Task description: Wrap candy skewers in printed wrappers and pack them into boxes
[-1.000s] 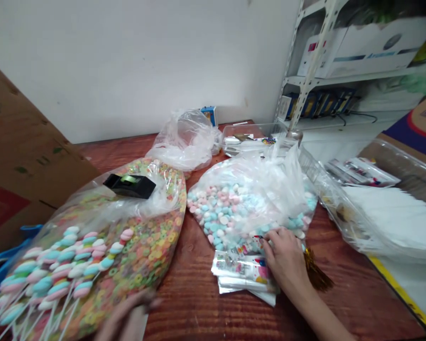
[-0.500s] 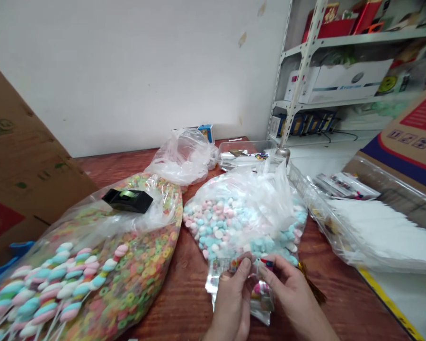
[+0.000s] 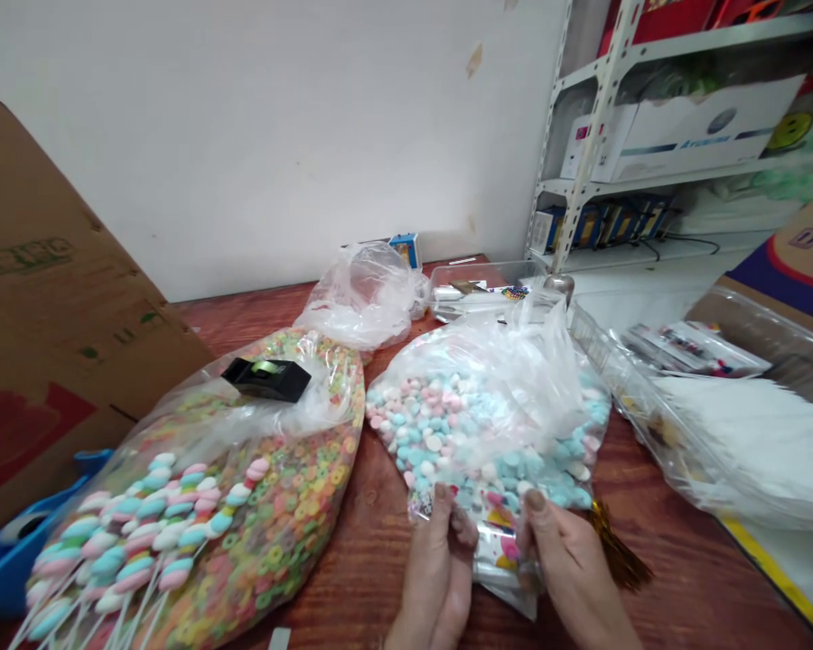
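Between my hands is a clear plastic bag point(image 3: 499, 540) with colourful print and a shiny lower part. My left hand point(image 3: 434, 571) pinches its left side, thumb on top. At the right side, my right hand point(image 3: 574, 567) grips it with the thumb extended along the edge. Just beyond lies a large clear sack of pink, white and blue candies point(image 3: 424, 411). Gold tinsel strips point(image 3: 613, 549) lie beside my right hand. What is inside the held bag, if anything, cannot be made out.
At left, marshmallow sticks point(image 3: 142, 533) and a black tape dispenser point(image 3: 267, 379) rest on a sack of ring-shaped candies point(image 3: 298, 506). A cardboard box point(image 3: 60, 271) and blue dispenser point(image 3: 23, 560) stand further left. A clear tub point(image 3: 650, 465) with white sheets is at right.
My hands were close together at the bag's upper edge. Now they are further apart, holding its two sides, with the printed front more visible. The camera view has shifted slightly.
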Demonstrator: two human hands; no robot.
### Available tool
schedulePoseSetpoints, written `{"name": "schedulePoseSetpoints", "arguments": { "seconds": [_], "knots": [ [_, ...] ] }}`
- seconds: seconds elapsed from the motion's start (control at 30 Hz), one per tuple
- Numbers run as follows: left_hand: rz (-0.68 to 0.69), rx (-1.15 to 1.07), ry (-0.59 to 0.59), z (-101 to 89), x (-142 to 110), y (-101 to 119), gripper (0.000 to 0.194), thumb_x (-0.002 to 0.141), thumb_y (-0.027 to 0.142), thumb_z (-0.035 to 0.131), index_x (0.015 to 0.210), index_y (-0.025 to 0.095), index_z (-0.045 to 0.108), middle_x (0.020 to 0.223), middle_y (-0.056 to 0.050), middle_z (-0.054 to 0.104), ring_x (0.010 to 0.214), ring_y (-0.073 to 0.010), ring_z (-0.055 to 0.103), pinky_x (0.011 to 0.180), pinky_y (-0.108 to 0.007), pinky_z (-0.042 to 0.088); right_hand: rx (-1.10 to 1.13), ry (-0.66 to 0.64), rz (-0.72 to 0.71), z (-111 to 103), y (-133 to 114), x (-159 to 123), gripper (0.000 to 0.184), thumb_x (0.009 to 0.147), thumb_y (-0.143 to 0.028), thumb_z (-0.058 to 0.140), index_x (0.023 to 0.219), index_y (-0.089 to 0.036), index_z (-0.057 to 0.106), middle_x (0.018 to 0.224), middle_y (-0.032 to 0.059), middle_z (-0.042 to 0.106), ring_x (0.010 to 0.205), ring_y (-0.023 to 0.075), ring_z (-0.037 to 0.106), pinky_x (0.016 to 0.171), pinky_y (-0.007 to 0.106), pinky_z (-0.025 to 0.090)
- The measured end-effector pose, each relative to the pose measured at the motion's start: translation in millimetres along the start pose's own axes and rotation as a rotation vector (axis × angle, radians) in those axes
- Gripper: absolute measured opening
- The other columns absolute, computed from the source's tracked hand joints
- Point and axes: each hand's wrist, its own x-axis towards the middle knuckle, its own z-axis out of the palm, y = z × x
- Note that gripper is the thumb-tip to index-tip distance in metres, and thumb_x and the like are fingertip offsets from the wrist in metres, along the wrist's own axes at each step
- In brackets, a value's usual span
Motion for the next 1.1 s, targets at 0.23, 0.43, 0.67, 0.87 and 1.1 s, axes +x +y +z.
{"name": "schedulePoseSetpoints", "arguments": {
  "seconds": [0.23, 0.43, 0.67, 0.87, 1.1],
  "knots": [
    [-0.059, -0.123, -0.010, -2.9, 7.8, 2.7, 0.040, 0.062, 0.037, 0.084, 0.063, 0.016, 0.049, 0.050, 0.007, 0.045, 0.044, -0.0045, 0.036, 0.042, -0.017, 0.033, -0.058, 0.157, -0.446, 0.5, -7.1, -9.1, 0.027, 0.096, -0.044, 0.044, 0.112, -0.028, 0.059, 0.108, 0.0041, 0.057, 0.099, 0.0212, 0.057, 0.084, 0.029, 0.046],
    [0.014, -0.067, -0.021, -5.1, 3.9, 2.2, 0.035, 0.065, 0.031, 0.083, 0.068, 0.016, 0.051, 0.054, 0.006, 0.047, 0.047, -0.0057, 0.039, 0.046, -0.019, 0.038, -0.236, 0.066, -0.602, 8.1, 0.7, -3.2, 0.023, 0.095, -0.028, 0.049, 0.116, -0.025, 0.059, 0.115, 0.0067, 0.055, 0.108, 0.0221, 0.055, 0.091, 0.032, 0.046],
    [-0.116, 0.060, -0.200, -4.1, -10.6, 9.9, 0.032, 0.081, 0.033, 0.068, 0.107, 0.014, 0.060, 0.072, 0.001, 0.056, 0.053, -0.0059, 0.045, 0.047, -0.019, 0.036, -0.231, 0.065, -0.573, 14.6, 9.0, -4.4, 0.019, 0.096, -0.021, 0.046, 0.107, -0.024, 0.061, 0.097, 0.0035, 0.066, 0.088, 0.0193, 0.063, 0.076, 0.029, 0.050],
    [-0.105, 0.090, -0.133, -2.4, -14.8, 14.5, 0.024, 0.071, 0.024, 0.078, 0.076, 0.011, 0.059, 0.060, 0.004, 0.050, 0.048, -0.0034, 0.042, 0.044, -0.015, 0.033, -0.243, 0.010, -0.604, 16.4, 8.8, -9.9, 0.021, 0.095, -0.018, 0.045, 0.108, -0.022, 0.061, 0.100, 0.0067, 0.065, 0.094, 0.0216, 0.061, 0.086, 0.034, 0.048],
    [-0.216, -0.027, -0.057, -12.5, -6.2, 12.6, 0.038, 0.059, 0.028, 0.087, 0.066, 0.013, 0.053, 0.049, 0.007, 0.046, 0.042, -0.0018, 0.035, 0.040, -0.012, 0.032, -0.262, -0.091, -0.649, 17.4, -3.2, -8.8, 0.018, 0.094, -0.019, 0.049, 0.104, -0.023, 0.063, 0.090, 0.0043, 0.064, 0.087, 0.0211, 0.060, 0.078, 0.035, 0.049]
  ]
}}
